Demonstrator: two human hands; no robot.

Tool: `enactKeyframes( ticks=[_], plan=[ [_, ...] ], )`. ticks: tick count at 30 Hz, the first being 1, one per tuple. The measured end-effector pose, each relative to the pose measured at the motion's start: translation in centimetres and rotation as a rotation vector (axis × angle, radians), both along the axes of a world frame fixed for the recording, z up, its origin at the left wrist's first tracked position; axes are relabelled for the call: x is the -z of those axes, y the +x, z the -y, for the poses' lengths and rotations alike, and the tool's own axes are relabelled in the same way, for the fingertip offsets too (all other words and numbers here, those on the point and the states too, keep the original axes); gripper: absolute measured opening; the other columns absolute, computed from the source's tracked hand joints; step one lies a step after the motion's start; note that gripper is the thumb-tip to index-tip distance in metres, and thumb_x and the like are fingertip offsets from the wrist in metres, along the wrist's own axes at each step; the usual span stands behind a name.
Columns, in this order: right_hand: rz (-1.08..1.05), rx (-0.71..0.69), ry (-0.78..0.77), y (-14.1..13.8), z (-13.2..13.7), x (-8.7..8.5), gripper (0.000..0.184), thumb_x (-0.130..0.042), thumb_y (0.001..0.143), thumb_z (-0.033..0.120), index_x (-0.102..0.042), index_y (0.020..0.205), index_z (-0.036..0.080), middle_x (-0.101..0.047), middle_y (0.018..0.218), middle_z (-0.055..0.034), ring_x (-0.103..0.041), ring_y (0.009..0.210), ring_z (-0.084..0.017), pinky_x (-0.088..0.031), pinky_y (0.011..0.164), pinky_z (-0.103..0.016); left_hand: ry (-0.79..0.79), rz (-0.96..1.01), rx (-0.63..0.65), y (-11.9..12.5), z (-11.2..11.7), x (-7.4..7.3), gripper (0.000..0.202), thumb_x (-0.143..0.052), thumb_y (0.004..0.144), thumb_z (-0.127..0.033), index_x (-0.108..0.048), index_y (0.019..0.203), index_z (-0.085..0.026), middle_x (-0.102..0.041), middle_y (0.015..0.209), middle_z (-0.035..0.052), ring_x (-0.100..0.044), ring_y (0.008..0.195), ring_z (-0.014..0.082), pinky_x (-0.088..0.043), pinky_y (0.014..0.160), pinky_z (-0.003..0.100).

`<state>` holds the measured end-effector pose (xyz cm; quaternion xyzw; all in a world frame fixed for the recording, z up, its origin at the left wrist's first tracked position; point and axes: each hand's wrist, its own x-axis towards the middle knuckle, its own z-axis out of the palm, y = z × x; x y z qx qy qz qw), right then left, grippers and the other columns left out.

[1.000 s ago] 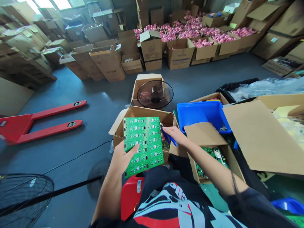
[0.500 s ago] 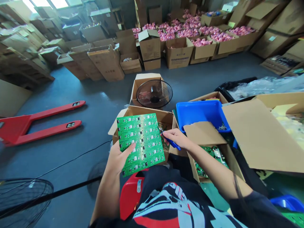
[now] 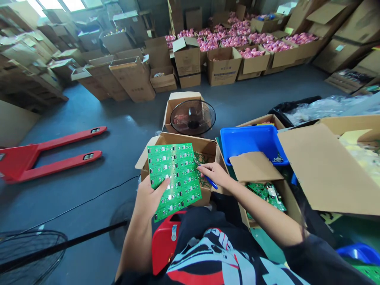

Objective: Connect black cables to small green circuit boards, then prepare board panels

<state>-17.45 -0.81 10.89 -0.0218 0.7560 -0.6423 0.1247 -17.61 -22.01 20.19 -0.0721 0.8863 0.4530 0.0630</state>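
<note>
A green circuit board panel [image 3: 181, 170], covered with rows of small parts, is held tilted up in my left hand [image 3: 150, 196]. The thumb lies over its face at the left; the other fingers are hidden behind it. My right hand [image 3: 216, 174] is closed round blue-handled pliers [image 3: 211, 182], whose metal jaws are at the panel's right edge. Whether the jaws grip the edge is too small to tell. Below the panel stands an open cardboard box [image 3: 208, 144] with thin green scraps [image 3: 204, 158] in it.
To the right are a blue plastic tray [image 3: 246, 138] with small metal parts and a carton of green circuit boards [image 3: 264, 194]. A fan [image 3: 192, 117] stands beyond the box. Red pallet-truck forks [image 3: 65, 138] and a black cable [image 3: 97, 194] are on the floor at left.
My right hand and the pliers have shifted left, keeping along the panel's right edge. The panel has turned slightly and appears a little narrower. More green scraps show in the box.
</note>
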Motion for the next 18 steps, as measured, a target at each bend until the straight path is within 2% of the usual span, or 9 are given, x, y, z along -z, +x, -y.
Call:
enactKeyframes(
  ticks=[4, 7, 9, 14, 18],
  plan=[
    [0.109, -0.123, -0.287, 0.6, -1.0, -0.4, 0.042, -0.048, 0.075, 0.055, -0.058, 0.065, 0.015, -0.057, 0.064, -0.0019, -0.052, 0.059, -0.012, -0.041, 0.058, -0.023, 0.281, 0.106, -0.088, -0.2, 0.5, 0.0, 0.047, -0.073, 0.052, -0.041, -0.063, 0.088, -0.012, -0.069, 0.081, 0.0082, -0.064, 0.069, 0.0234, -0.05, 0.059, 0.031],
    [0.152, -0.184, -0.343, 1.1, -1.5, -0.9, 0.043, -0.048, 0.075, 0.056, -0.06, 0.067, 0.014, -0.056, 0.063, -0.0016, -0.051, 0.058, -0.011, -0.04, 0.056, -0.022, 0.41, 0.148, -0.121, -0.3, 0.6, 0.1, 0.05, -0.075, 0.05, -0.038, -0.063, 0.091, -0.013, -0.069, 0.083, 0.0078, -0.064, 0.067, 0.0225, -0.051, 0.057, 0.031],
    [0.185, -0.182, -0.36, 1.3, -1.6, -1.3, 0.044, -0.049, 0.074, 0.056, -0.059, 0.066, 0.015, -0.055, 0.061, -0.0009, -0.05, 0.055, -0.011, -0.039, 0.053, -0.022, 0.438, 0.154, -0.128, -0.2, 0.6, 0.2, 0.051, -0.076, 0.05, -0.037, -0.063, 0.092, -0.013, -0.069, 0.082, 0.0073, -0.064, 0.066, 0.0223, -0.052, 0.056, 0.031],
    [0.189, -0.135, -0.3, 1.3, -1.3, -1.6, 0.041, -0.05, 0.073, 0.055, -0.055, 0.062, 0.016, -0.051, 0.056, 0.0016, -0.047, 0.048, -0.009, -0.036, 0.049, -0.021, 0.352, 0.102, -0.13, -0.3, 0.6, 0.4, 0.048, -0.074, 0.052, -0.039, -0.062, 0.089, -0.012, -0.068, 0.075, 0.0057, -0.063, 0.065, 0.0219, -0.05, 0.055, 0.03],
    [0.069, -0.099, -0.028, 0.8, -0.8, -0.9, 0.042, -0.044, 0.078, 0.049, -0.05, 0.053, 0.016, -0.045, 0.049, 0.0031, -0.041, 0.046, -0.009, -0.031, 0.048, -0.023, 0.102, -0.004, -0.096, -0.5, 0.4, 0.5, 0.039, -0.07, 0.055, -0.041, -0.064, 0.083, -0.014, -0.069, 0.076, 0.0055, -0.063, 0.07, 0.0228, -0.048, 0.06, 0.029]
  ],
)
